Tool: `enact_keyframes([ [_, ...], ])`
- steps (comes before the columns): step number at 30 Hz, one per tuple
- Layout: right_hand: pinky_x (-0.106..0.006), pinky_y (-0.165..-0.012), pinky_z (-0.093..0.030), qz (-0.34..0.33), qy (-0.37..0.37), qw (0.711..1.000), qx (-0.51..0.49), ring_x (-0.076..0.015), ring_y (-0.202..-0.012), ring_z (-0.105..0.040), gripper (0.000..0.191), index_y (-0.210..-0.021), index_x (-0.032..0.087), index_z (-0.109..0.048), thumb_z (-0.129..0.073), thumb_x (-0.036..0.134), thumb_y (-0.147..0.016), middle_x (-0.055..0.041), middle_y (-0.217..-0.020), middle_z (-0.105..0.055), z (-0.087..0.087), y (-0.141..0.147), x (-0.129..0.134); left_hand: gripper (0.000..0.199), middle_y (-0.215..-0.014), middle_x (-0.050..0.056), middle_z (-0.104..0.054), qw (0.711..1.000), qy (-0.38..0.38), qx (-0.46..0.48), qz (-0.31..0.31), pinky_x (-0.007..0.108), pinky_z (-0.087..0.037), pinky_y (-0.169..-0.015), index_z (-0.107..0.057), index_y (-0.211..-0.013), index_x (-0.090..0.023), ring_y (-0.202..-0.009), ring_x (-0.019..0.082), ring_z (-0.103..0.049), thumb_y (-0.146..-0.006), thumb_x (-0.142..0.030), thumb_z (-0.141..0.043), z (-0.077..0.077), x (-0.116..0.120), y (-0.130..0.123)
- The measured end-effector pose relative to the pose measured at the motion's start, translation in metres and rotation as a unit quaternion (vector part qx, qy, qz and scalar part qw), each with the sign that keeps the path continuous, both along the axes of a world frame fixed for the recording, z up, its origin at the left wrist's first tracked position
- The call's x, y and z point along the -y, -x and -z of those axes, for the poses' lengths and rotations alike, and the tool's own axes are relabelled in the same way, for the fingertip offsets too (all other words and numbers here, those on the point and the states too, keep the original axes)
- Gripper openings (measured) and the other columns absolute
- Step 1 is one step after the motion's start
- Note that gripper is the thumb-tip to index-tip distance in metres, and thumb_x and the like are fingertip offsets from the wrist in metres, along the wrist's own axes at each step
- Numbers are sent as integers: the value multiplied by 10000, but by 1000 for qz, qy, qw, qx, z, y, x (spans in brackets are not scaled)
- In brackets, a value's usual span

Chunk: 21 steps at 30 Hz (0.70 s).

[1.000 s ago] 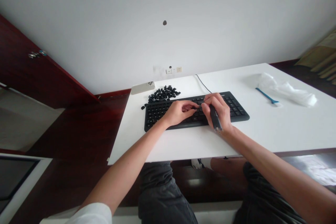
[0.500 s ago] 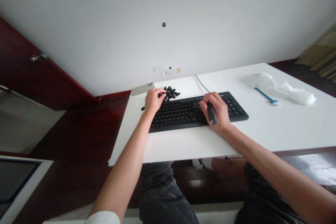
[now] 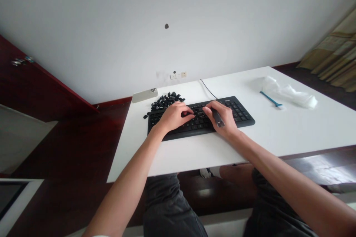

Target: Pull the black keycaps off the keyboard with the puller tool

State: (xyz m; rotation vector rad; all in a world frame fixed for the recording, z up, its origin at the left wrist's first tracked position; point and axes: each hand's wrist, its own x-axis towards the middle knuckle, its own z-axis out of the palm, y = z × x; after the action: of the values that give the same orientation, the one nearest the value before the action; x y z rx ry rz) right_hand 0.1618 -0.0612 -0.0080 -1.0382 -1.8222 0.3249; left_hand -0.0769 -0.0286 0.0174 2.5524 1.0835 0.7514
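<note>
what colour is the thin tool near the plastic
Thin tool: teal blue, clearest in the head view.

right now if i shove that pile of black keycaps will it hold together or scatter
The loose black keycaps will probably scatter: they lie heaped and unattached, and one sits apart. They look light, so a push should move them easily. On the smooth white table they may slide rather than grip.

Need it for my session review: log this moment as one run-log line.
left hand: on black keyboard | right hand: holds dark tool | beside keyboard: loose black keycaps
</note>
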Motion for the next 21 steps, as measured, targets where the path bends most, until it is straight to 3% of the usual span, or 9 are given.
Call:
enact_keyframes([
  [5,-316,-689,-433,-38,38,998,30,-170,-714,-580,284,-843,220,-599,-590,394,-1067,-17,-813,-640,-1,1,0,59,-788,-5,-652,998,30,-34,45,312,-459,-799,-822,-937,-246,-820,183,-603,-943,-297,-794,2,5,-6],
  [13,-327,-767,-469,-54,59,994,69,-201,-806,-655,240,-895,212,-663,-570,357,-1061,-56,-913,-697,-1,3,0,58,-735,-28,-610,996,77,-22,46,284,-421,-746,-811,-927,-226,-729,149,-570,-906,-279,-821,0,5,-6],
  [17,-335,-745,-455,-27,58,994,93,-207,-778,-642,268,-892,210,-657,-547,388,-1059,-69,-910,-713,-4,-1,-4,36,-731,-29,-597,996,85,-18,37,272,-411,-722,-796,-892,-211,-719,142,-564,-881,-239,-817,0,6,-9],
  [21,-328,-689,-422,9,77,990,121,-189,-684,-599,286,-897,220,-678,-549,431,-1041,-43,-803,-715,-18,-7,-27,36,-715,-32,-589,996,75,-26,41,277,-402,-724,-780,-873,-208,-710,141,-558,-884,-237,-798,-1,7,-10],
])
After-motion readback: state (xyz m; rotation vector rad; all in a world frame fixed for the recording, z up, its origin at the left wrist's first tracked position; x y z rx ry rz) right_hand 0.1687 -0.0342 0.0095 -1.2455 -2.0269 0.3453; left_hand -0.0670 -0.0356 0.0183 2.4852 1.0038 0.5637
